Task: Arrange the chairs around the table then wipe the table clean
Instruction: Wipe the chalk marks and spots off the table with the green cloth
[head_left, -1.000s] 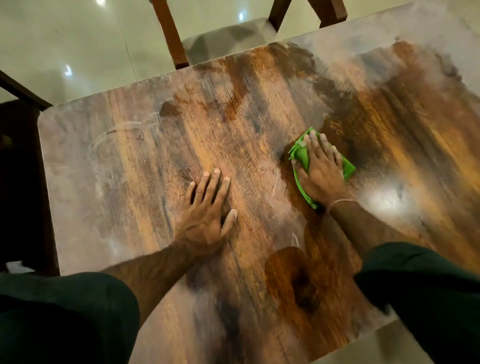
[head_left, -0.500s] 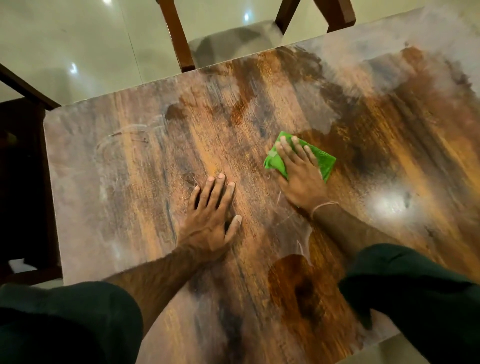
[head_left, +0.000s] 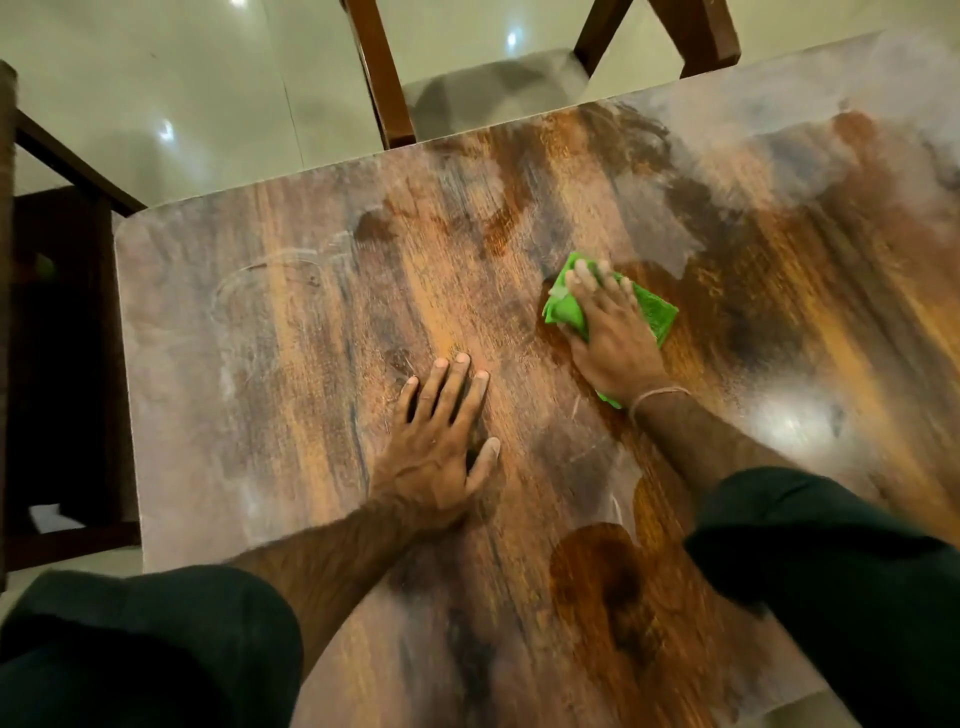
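Wiping looks well under way, we judge. Our right hand (head_left: 610, 332) lies flat, fingers close together, pressing the green cloth (head_left: 657, 312) onto the table (head_left: 260, 364) near its middle. Our left hand (head_left: 441, 441) rests spread and flat on the table, nearer our edge, holding nothing. Dark, glossy wood shows around the table's middle. A grey haze with ring marks covers its left end and far right corner — those are left. One chair (head_left: 384, 78) stands at the table's far edge, another chair (head_left: 62, 364) at its left end — arranging looks done.
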